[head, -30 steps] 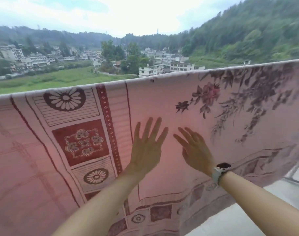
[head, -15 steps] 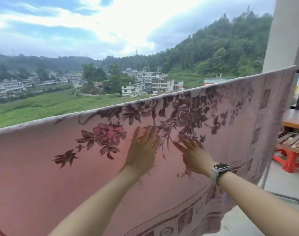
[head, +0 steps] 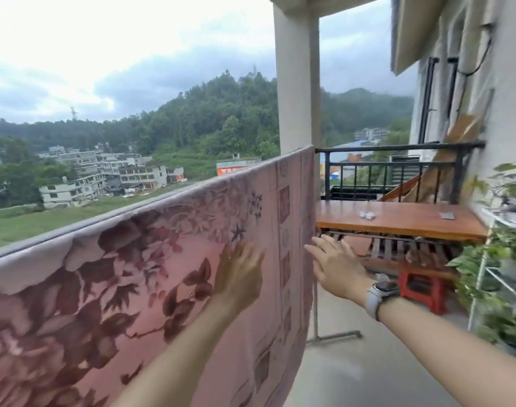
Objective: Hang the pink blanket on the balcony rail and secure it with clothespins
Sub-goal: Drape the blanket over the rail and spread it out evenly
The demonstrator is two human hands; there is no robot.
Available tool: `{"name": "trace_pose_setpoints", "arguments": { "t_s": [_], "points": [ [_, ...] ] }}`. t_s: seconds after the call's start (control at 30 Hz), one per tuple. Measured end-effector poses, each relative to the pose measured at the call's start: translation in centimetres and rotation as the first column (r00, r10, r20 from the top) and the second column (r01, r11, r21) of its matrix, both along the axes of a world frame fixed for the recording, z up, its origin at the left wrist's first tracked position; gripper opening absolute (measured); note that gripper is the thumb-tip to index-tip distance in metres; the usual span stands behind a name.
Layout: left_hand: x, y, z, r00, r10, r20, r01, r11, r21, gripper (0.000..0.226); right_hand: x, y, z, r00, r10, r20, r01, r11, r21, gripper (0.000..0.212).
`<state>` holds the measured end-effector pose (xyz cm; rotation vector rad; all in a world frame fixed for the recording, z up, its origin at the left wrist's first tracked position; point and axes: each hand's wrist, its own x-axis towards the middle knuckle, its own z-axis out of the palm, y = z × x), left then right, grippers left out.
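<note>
Blanket (head: 133, 289) hangs over the rail. The left hand (head: 240, 277), blurred, seems to lie flat on it. The right hand (head: 336, 265) is spread past its edge.

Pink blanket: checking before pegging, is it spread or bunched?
Spread: the pink blanket hangs flat over the rail, its floral pattern unfolded to its right edge.

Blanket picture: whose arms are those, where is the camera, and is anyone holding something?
The camera sits on a person's head, so you see their own two arms reaching out. The pink blanket is draped over a rail on a balcony. The left hand lies flat on the blanket with straight fingers. The right hand, with a watch on its wrist, is open next to the blanket's edge. Neither hand holds anything. Behind stands a wooden table with small things on it, too blurry to name, and a red stool below.
</note>
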<state>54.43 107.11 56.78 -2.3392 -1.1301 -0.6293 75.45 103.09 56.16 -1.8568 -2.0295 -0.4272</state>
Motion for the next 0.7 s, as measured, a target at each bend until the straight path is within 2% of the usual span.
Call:
{"name": "trace_pose_setpoints", "arguments": {
  "t_s": [0.13, 0.2, 0.37, 0.53, 0.7],
  "points": [
    [10.1, 8.8, 1.5, 0.984, -0.14, 0.108, 0.152, 0.983, -0.108, 0.046, 8.6, 5.6, 2.0, 0.991, -0.135, -0.021, 0.136, 0.99, 0.04, 0.037],
    [15.0, 12.3, 1.5, 0.969, -0.194, 0.151, 0.21, 0.972, -0.104, 0.041, 12.5, 7.7, 2.3, 0.981, -0.193, -0.028, 0.194, 0.98, 0.047, 0.035],
    [26.7, 19.2, -1.1, 0.923, -0.304, 0.234, 0.343, 0.927, -0.149, 0.035, 23.0, 12.6, -0.5, 0.946, -0.311, -0.095, 0.317, 0.947, 0.053, 0.031],
    [37.7, 26.9, -7.3, 0.908, -0.318, 0.274, 0.38, 0.899, -0.216, 0.03, 33.4, 18.5, -6.4, 0.903, -0.4, -0.159, 0.402, 0.915, -0.018, 0.031],
    [47.8, 33.4, -12.5, 0.92, -0.192, 0.342, 0.321, 0.87, -0.375, 0.027, 43.9, 24.6, -12.6, 0.843, -0.459, -0.281, 0.444, 0.888, -0.119, 0.031]
  ]
}}
